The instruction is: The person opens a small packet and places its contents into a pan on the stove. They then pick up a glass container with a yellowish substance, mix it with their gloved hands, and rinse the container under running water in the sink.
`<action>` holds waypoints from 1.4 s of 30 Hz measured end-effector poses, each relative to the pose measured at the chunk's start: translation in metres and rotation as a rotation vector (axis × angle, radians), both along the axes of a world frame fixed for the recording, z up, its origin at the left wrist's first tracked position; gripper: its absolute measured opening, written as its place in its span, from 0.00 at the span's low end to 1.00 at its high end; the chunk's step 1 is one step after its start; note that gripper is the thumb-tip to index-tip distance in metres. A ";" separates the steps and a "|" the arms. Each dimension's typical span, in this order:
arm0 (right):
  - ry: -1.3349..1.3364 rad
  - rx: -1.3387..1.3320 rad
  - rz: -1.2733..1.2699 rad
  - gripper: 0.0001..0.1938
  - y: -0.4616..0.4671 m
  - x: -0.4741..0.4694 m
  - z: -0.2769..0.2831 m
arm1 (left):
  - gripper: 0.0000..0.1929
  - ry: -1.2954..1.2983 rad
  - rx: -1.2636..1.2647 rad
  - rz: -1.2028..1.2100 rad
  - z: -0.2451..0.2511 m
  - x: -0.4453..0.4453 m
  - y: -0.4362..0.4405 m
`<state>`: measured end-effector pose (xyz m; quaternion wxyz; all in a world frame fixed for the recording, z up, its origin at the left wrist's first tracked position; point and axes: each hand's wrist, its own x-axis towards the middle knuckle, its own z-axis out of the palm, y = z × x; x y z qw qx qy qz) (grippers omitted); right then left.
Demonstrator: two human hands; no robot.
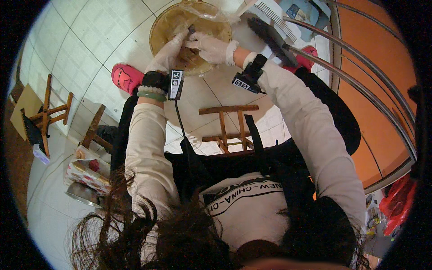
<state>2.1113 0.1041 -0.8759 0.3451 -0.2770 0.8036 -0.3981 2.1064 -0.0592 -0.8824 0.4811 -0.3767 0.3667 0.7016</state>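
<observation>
Both of my hands wear thin, whitish translucent gloves and are over a round yellowish bin lined with a clear plastic bag. My left hand is at the left, its fingertips on a small dark item that I cannot identify. From the right, my right hand reaches over the bin, fingers partly spread and their tips close to that item. Whether the right fingers grip it is unclear. Some small dark bits lie in the bin, partly hidden by my hands.
Right of the bin are a dark-bristled broom and a white toothed dustpan. Metal handles run along an orange cabinet. A wooden stool is below me; a folding stool and a metal bowl are left.
</observation>
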 end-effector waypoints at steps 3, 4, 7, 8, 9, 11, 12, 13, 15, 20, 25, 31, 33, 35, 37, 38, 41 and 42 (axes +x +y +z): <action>0.062 0.158 0.095 0.26 0.000 -0.003 0.006 | 0.19 -0.006 -0.056 -0.052 0.001 0.001 -0.001; 0.098 0.177 0.113 0.26 0.000 -0.004 0.009 | 0.19 -0.008 -0.055 -0.063 0.003 0.001 -0.002; 0.207 0.234 0.194 0.25 0.002 -0.010 0.017 | 0.19 -0.035 -0.012 -0.029 0.007 -0.001 0.000; 0.252 0.241 0.220 0.25 0.003 -0.012 0.019 | 0.19 -0.029 0.018 0.025 0.008 -0.001 0.001; 0.293 0.251 0.250 0.24 0.004 -0.014 0.019 | 0.19 -0.017 0.101 0.078 0.008 -0.001 0.001; 0.367 0.297 0.258 0.22 0.007 -0.018 0.019 | 0.19 -0.022 0.061 0.008 0.007 -0.001 -0.001; 0.402 0.323 0.264 0.21 0.009 -0.019 0.018 | 0.19 -0.016 0.068 -0.019 0.006 -0.001 -0.003; 0.410 0.332 0.269 0.20 0.009 -0.020 0.017 | 0.20 0.005 0.090 -0.042 0.003 -0.001 -0.005; 0.424 0.345 0.278 0.19 0.011 -0.020 0.013 | 0.23 0.049 0.124 -0.069 -0.004 -0.001 -0.006; 0.407 0.215 0.162 0.17 0.014 -0.015 0.006 | 0.23 0.060 0.134 -0.094 -0.012 -0.002 -0.010; 0.352 0.190 0.038 0.12 0.013 -0.013 0.003 | 0.23 -0.045 0.045 -0.047 -0.005 -0.001 -0.008; 0.010 0.038 -0.567 0.11 -0.006 -0.014 0.006 | 0.22 -0.076 0.030 0.031 0.000 -0.003 -0.001; -0.068 0.076 -0.695 0.11 -0.012 -0.012 0.006 | 0.22 -0.039 -0.033 -0.001 0.000 -0.003 -0.001; -0.011 0.129 -0.635 0.12 -0.015 -0.009 0.003 | 0.22 -0.026 -0.035 -0.034 0.000 -0.003 -0.001; 0.019 0.165 -0.523 0.12 -0.015 -0.007 -0.001 | 0.21 -0.025 -0.025 -0.045 -0.001 -0.004 0.000; 0.017 0.171 -0.444 0.13 -0.013 -0.006 -0.004 | 0.21 -0.042 -0.026 -0.039 -0.001 -0.005 0.000; 0.094 0.050 -0.176 0.15 -0.004 -0.004 -0.007 | 0.20 -0.057 -0.081 -0.089 0.004 -0.007 0.001; 0.092 0.063 -0.068 0.17 0.000 -0.004 -0.006 | 0.20 -0.076 -0.131 -0.094 0.007 -0.008 0.001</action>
